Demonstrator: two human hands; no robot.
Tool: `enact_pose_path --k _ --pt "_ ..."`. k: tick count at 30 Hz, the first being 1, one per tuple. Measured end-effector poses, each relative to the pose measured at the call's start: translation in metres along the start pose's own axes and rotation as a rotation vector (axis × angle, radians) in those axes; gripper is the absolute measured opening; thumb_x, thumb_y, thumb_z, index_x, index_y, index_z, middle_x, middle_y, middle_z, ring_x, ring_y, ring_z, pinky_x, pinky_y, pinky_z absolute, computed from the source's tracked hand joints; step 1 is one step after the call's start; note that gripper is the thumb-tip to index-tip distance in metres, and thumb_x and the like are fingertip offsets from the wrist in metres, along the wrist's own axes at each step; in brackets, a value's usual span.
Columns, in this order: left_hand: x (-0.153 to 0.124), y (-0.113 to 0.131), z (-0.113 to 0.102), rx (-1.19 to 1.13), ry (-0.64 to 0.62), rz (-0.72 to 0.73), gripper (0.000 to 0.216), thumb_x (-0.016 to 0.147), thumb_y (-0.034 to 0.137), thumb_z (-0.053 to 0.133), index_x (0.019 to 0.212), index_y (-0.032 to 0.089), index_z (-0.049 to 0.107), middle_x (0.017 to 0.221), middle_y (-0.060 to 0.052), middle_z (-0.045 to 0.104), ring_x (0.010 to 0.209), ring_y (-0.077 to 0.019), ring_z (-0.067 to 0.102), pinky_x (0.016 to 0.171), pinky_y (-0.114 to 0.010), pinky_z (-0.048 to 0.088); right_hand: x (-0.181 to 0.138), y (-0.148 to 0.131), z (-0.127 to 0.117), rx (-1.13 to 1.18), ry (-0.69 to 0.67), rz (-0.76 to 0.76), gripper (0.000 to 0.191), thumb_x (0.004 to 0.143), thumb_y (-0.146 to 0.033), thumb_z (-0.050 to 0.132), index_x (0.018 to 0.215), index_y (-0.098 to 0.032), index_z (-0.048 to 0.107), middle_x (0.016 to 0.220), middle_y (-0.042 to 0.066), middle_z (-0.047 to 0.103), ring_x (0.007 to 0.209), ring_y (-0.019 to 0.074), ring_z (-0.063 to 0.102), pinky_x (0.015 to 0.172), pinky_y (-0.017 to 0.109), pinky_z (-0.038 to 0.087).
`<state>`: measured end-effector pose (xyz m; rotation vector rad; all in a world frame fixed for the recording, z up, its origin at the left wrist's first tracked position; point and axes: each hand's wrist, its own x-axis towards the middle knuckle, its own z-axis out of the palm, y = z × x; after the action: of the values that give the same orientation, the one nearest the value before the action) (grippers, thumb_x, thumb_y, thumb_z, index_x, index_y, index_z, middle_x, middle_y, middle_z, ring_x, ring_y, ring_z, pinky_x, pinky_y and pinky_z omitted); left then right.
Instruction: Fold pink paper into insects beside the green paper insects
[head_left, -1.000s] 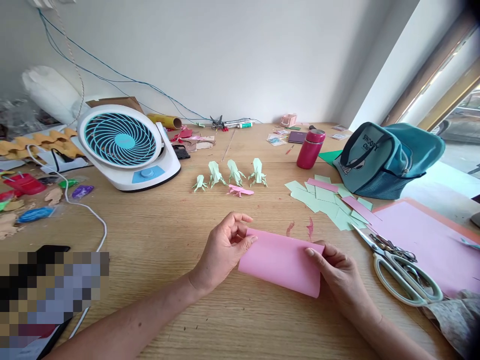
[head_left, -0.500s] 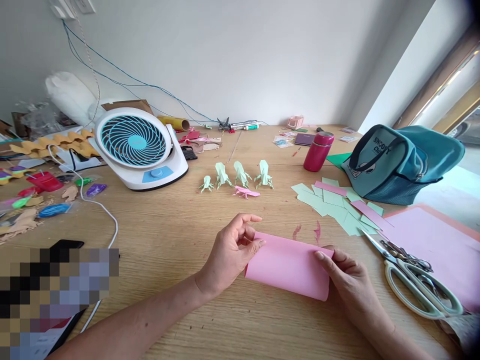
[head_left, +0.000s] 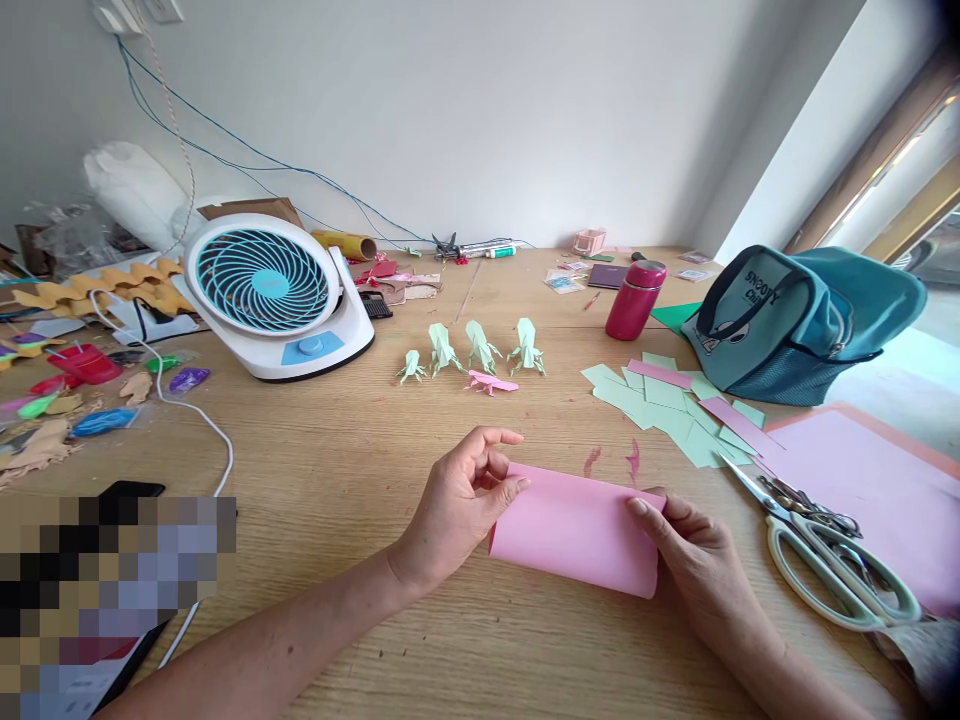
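A sheet of pink paper [head_left: 574, 530], bent over on itself with a rounded lower edge, is held between both hands above the table. My left hand [head_left: 469, 500] pinches its upper left corner between thumb and fingers, one finger sticking out. At the right end, my right hand [head_left: 694, 555] grips the paper with the thumb on top and the fingers behind. Beyond the hands stand several pale green folded-paper insects [head_left: 481, 346], with a pink folded-paper insect [head_left: 491, 383] lying in front of them.
Right of my hands lie large scissors [head_left: 832, 570], green paper scraps [head_left: 652, 400] and pink sheets [head_left: 877, 500]. Behind them are a teal bag [head_left: 795, 320] and a red flask [head_left: 636, 300]. A white fan [head_left: 277, 290] stands left, near a white cable [head_left: 217, 430].
The view has shifted very slightly. Both hands keep the same hold on the pink paper, and nothing else has visibly moved.
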<state>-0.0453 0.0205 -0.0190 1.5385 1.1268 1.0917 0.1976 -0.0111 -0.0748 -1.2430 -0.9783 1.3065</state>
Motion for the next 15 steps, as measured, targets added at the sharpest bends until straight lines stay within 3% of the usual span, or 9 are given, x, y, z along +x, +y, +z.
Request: enact_pose_path --k 8,15 --pt "0.0011 -0.0010 -0.0018 0.025 -0.021 -0.011 0.027 0.083 0.023 0.064 0.109 0.020 0.059 0.072 0.005 0.052 0.066 -0.0092 0.052 0.063 -0.020 0.042 -0.0013 -0.0042 0.0029 -0.004 -0.008 -0.019 0.031 0.075 -0.048 0.076 0.071 -0.018 0.071 0.066 0.001 0.065 0.058 0.0139 0.051 0.051 0.024 0.041" --pt "0.0039 0.0012 -0.0060 0.078 -0.180 -0.127 0.024 0.082 0.030 0.065 0.102 0.017 0.066 0.072 0.002 0.055 0.065 -0.0109 0.051 0.060 -0.022 0.040 -0.0027 -0.0073 0.0064 0.022 -0.016 -0.006 0.033 0.073 -0.049 0.077 0.066 -0.018 0.068 0.060 0.000 0.062 0.052 0.0118 0.048 0.047 0.023 0.038"
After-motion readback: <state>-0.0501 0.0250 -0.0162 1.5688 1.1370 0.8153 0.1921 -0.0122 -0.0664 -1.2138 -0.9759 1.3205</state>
